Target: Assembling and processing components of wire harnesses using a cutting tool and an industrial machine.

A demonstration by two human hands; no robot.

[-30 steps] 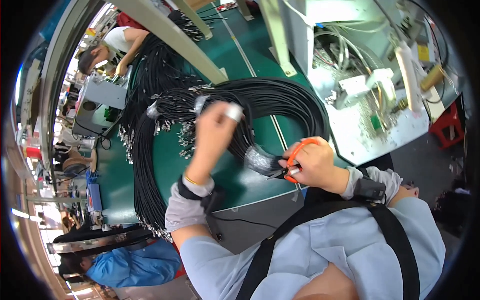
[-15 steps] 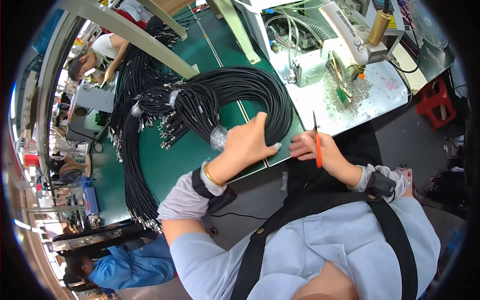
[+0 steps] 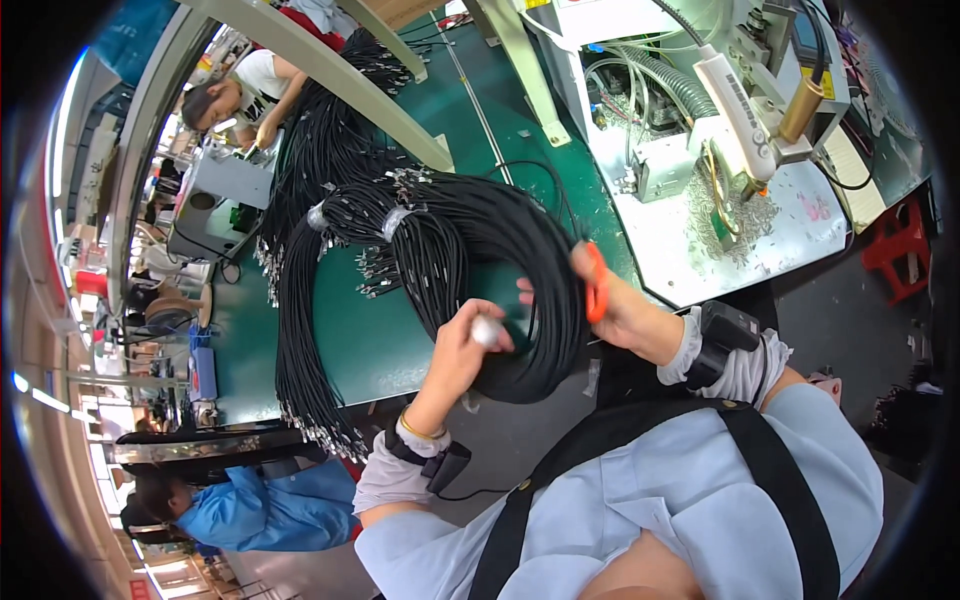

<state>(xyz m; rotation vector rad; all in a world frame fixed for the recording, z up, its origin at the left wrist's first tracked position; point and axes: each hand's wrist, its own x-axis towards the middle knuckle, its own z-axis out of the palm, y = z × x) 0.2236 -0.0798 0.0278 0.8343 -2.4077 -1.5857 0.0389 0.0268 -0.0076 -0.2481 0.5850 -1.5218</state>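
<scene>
A thick bundle of black cables (image 3: 545, 345) bends in a loop over the table's near edge. My right hand (image 3: 630, 315) is wrapped round its right side, with fingertips showing inside the loop. Orange-handled scissors (image 3: 597, 285) are in that same hand; their blades are hidden. At the loop's inner left side, my left hand (image 3: 460, 350) has its fingers curled, with something white at the thumb tip. Whatever it may hold is hidden. Left of the loop, more cables (image 3: 430, 260) with metal ends are bound by a clear plastic wrap (image 3: 397, 222).
More black cables (image 3: 300, 340) hang over the left edge of the green table (image 3: 355, 345). A machine (image 3: 735, 130) with metal scraps around it stands at right, by a red stool (image 3: 897, 255). Beige frame legs (image 3: 350, 90) cross the back. Two co-workers sit at left.
The cable loop has come toward me, past the table edge. My right hand has moved up and onto it with the scissors. My left hand has drawn down and curled.
</scene>
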